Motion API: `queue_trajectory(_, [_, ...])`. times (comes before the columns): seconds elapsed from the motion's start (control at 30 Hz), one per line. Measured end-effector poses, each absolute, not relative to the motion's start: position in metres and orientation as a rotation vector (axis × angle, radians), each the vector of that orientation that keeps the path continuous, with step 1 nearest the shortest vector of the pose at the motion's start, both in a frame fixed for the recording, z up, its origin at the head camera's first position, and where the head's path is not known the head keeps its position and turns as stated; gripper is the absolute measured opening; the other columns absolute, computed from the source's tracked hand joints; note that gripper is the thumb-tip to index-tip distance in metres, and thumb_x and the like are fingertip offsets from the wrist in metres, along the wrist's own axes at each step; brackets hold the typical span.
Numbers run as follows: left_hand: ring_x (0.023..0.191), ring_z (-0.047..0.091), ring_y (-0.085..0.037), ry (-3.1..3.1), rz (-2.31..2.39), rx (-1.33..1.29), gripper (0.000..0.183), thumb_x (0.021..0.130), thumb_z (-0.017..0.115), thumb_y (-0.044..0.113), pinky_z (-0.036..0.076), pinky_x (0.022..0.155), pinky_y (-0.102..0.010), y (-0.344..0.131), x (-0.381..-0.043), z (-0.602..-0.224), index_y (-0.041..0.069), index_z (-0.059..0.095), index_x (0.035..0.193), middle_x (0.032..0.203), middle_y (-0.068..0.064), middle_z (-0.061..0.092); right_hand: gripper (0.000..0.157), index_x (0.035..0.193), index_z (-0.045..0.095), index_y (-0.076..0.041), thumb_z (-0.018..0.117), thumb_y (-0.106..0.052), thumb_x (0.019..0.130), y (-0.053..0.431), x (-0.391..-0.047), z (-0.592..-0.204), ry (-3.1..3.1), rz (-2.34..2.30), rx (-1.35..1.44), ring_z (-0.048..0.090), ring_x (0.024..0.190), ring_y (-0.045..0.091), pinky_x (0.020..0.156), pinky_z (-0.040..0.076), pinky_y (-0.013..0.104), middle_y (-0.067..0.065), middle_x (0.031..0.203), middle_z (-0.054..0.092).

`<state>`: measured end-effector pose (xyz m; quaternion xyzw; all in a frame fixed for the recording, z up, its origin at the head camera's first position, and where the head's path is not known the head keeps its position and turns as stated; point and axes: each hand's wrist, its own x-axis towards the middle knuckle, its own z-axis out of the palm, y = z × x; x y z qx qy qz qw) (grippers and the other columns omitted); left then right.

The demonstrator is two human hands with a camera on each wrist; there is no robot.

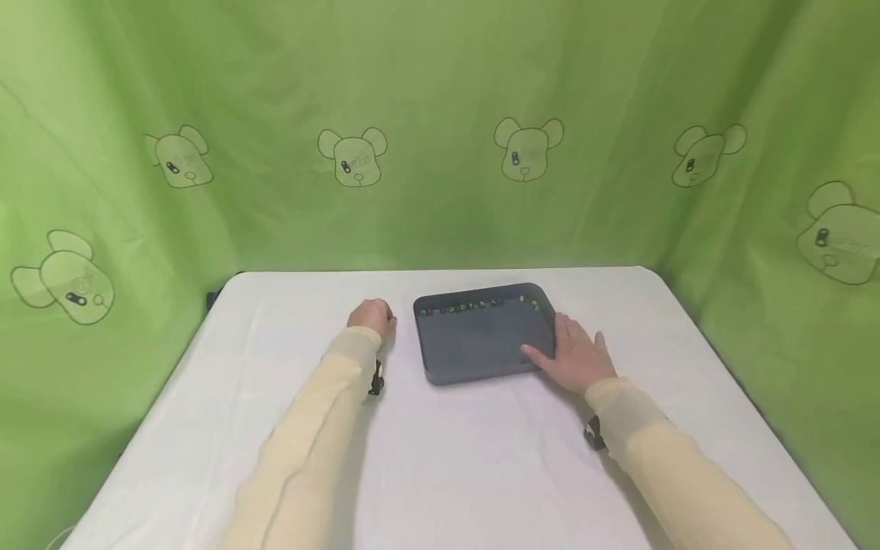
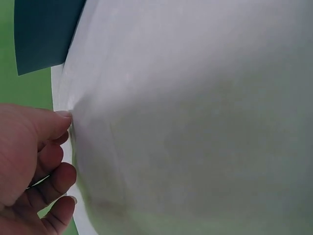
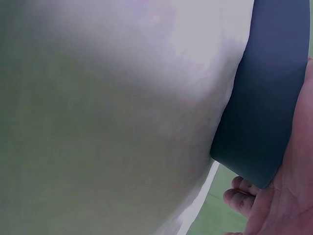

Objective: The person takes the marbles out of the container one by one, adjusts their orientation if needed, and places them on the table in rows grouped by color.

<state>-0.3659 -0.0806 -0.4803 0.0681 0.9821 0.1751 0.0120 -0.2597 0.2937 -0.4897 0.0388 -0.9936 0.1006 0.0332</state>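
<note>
A dark grey rectangular tray (image 1: 474, 344) lies on the white-covered table. Small round beads or marbles (image 1: 467, 306), green and dark, line its far side, and a few more sit in the far right corner. My right hand (image 1: 577, 357) lies against the tray's near right corner, fingers extended along the right side and thumb spread over the rim. Left of the tray, apart from it, my left hand (image 1: 373, 315) is at the table surface. In the left wrist view, thumb and index finger come close together and the other fingers are loosely curled; whether something small is between them is hidden.
A white cloth (image 1: 474, 458) covers the table. Green curtains (image 1: 440, 221) with printed bear heads stand behind the table and on both sides. Pale yellow sleeves cover both forearms, each with a small dark device (image 1: 594, 433) at the wrist.
</note>
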Motion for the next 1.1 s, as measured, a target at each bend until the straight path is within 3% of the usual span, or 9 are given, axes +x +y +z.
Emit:
queue_trajectory(0.43, [0.097,0.066,-0.027,3.105,0.541,0.212,0.017,0.093,0.063,0.021,0.051,0.09,-0.04,-0.079,-0.3722,-0.4859,0.009,0.074,0.098,0.101,-0.008,0.072,0.113,0.149,0.014,0.008,0.027,-0.082,0.083,0.2937,-0.2592,-0.4907,-3.038,0.292,0.121,0.025,0.138,0.044,0.105,0.008,0.072,0.03,0.151,0.024])
queue_trajectory(1.1, [0.108,0.062,-0.03,3.095,0.635,0.242,0.024,0.092,0.063,0.021,0.046,0.097,-0.041,-0.0801,-0.3717,-0.4844,0.006,0.071,0.109,0.111,-0.011,0.07,0.114,0.15,0.009,0.007,0.026,-0.084,0.082,0.2928,-0.258,-0.4872,-3.067,0.299,0.103,0.022,0.139,0.044,0.106,0.007,0.071,0.03,0.152,0.022])
